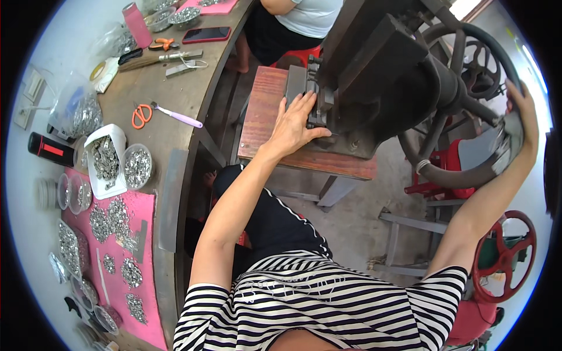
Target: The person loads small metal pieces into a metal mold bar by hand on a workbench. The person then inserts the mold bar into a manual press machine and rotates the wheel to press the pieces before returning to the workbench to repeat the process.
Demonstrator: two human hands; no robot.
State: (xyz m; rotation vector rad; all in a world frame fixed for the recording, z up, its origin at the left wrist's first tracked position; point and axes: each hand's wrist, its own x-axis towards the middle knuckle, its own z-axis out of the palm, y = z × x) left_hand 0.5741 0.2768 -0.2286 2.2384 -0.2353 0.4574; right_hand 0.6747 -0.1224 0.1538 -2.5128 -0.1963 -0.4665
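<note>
A dark metal hand press (380, 88) stands in front of me on a red-brown wooden stand (263, 111). My left hand (295, 123) lies stretched over the metal block (297, 79) at the press's base, fingertips against its edge and thumb pointing right. Whether a small part sits under the fingertips is hidden. At the far right, my right hand (523, 114) is closed around the rim of the press's large black handwheel (459, 175). Grey wrapping covers the rim just below that hand.
The workbench (167, 111) at left carries a pink mat (146, 234) with piles of small silvery parts, a white tray (120, 137), several tubs, orange-handled scissors (140, 116), a purple-handled brush (178, 117) and a phone (206, 35). Another person (301, 29) sits beyond. A red handwheel (504, 257) stands lower right.
</note>
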